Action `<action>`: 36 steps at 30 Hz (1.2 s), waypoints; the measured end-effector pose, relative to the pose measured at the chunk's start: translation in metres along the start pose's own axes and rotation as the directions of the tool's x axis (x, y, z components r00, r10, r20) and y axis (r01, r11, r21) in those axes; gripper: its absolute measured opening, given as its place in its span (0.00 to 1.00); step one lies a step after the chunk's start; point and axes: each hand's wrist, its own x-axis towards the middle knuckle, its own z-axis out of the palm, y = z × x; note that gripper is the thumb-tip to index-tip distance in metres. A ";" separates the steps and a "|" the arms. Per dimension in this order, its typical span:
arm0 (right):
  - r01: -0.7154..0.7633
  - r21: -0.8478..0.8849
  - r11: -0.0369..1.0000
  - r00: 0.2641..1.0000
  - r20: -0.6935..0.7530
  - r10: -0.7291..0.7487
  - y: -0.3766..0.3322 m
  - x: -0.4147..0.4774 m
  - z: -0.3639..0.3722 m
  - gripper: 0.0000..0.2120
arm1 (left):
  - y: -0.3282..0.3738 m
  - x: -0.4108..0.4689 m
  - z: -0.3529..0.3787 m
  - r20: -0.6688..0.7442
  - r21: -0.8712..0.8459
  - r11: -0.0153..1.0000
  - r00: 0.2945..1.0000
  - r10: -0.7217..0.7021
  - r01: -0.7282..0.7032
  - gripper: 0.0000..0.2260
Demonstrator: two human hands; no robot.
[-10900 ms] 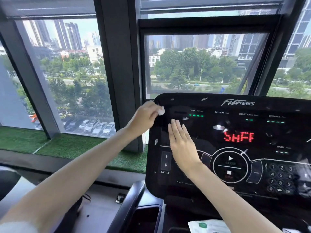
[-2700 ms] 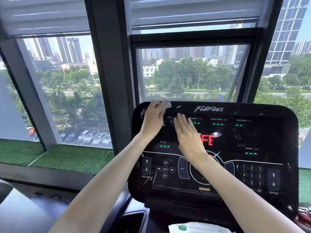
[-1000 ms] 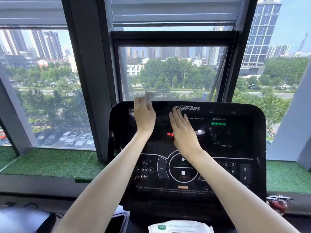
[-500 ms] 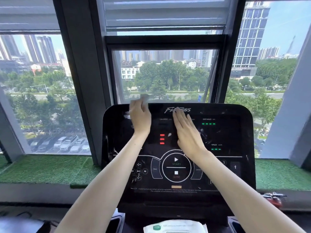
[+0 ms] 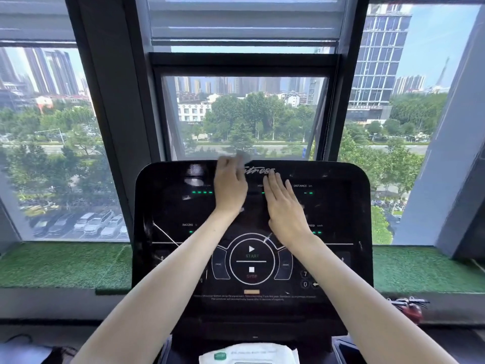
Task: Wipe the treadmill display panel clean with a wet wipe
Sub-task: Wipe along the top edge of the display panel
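Head view, single frame. The display panel (image 5: 341, 211) stands straight ahead of me, tipped back a little. Its long axis runs 9 to 3 o'clock, and both hands are on its upper middle. My left hand (image 5: 230, 187) is the working one. Its fingers reach the top rim at 12 o'clock and are bent over the wet wipe (image 5: 242, 156). A pale scrap of the wipe sticks out past the fingertips, just above the rim. The wipe is motion-blurred, so I cannot tell exactly how the fingers pinch it, only that they hold it against the rim. My right hand (image 5: 284, 206) lies just beside the left at its 3 o'clock. Its fingers are straight and close together, palm on the glass, holding nothing; I read it as a brace. Judgement: the top band from the wipe toward 3 o'clock comes next. The right fingertips sit close to that path, so that hand may need to shift. A white streak (image 5: 165, 233) shows at 8 o'clock of the left hand. A pale smudge (image 5: 194, 182) sits at its 9 o'clock and may be only a reflection. The pack of wipes (image 5: 249, 354) lies at 6 o'clock, below the panel.
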 end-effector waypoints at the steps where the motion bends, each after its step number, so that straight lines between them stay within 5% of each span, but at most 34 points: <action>1: 0.010 0.000 1.000 1.000 -0.007 -0.010 0.002 0.000 0.000 0.40 | 0.000 0.000 0.002 0.081 0.004 0.996 0.993 0.089 -0.089 0.12; 3: 0.036 -0.003 0.999 0.999 -0.004 -0.036 0.005 0.000 -0.001 0.40 | -0.003 0.008 -0.002 0.038 -0.013 0.999 0.998 0.041 -0.041 0.11; 6: 0.042 0.001 0.999 0.999 -0.001 -0.042 0.007 0.000 0.001 0.42 | -0.006 0.012 -0.010 -0.259 -0.088 0.959 0.924 -0.283 0.269 0.12; 9: 0.046 0.020 0.999 0.999 -0.005 -0.046 0.008 0.000 0.005 0.42 | 0.008 0.002 0.005 0.000 0.055 0.998 1.000 0.008 -0.008 0.12; 11: 0.062 0.024 0.998 0.998 -0.022 -0.061 0.011 0.000 0.004 0.40 | 0.010 0.003 0.008 0.159 0.054 0.991 0.981 0.111 -0.121 0.11; 16: 0.103 -0.012 0.995 0.995 -0.016 -0.103 0.016 -0.001 0.002 0.38 | 0.011 0.005 0.001 -0.231 -0.067 0.968 0.940 -0.251 0.242 0.09; 20: 0.137 -0.025 0.990 0.990 -0.034 -0.138 0.020 -0.001 0.000 0.35 | 0.026 -0.010 0.016 0.110 0.015 0.999 0.993 0.031 -0.032 0.10; 22: 0.152 -0.008 0.988 0.988 -0.035 -0.152 0.023 -0.001 -0.003 0.35 | 0.020 -0.002 0.010 0.054 -0.002 1.000 0.998 -0.024 0.024 0.10; 25: 0.170 -0.001 0.986 0.985 0.014 -0.169 0.025 -0.002 -0.006 0.37 | 0.014 0.004 -0.002 -0.185 -0.089 0.953 0.935 -0.302 0.290 0.11; 30: 0.139 0.026 0.990 0.986 0.087 -0.141 0.023 0.000 -0.013 0.39 | 0.016 0.002 0.006 0.180 -0.002 0.998 0.982 0.065 -0.066 0.11; 34: 0.101 0.049 0.994 0.991 0.084 -0.105 0.024 -0.006 -0.017 0.40 | 0.015 0.006 0.000 -0.183 -0.145 0.959 0.946 -0.267 0.242 0.10; 36: 0.034 0.060 0.998 0.998 0.057 -0.037 0.021 -0.017 -0.014 0.41 | 0.026 -0.005 0.012 -0.091 -0.097 0.981 0.980 -0.176 0.168 0.12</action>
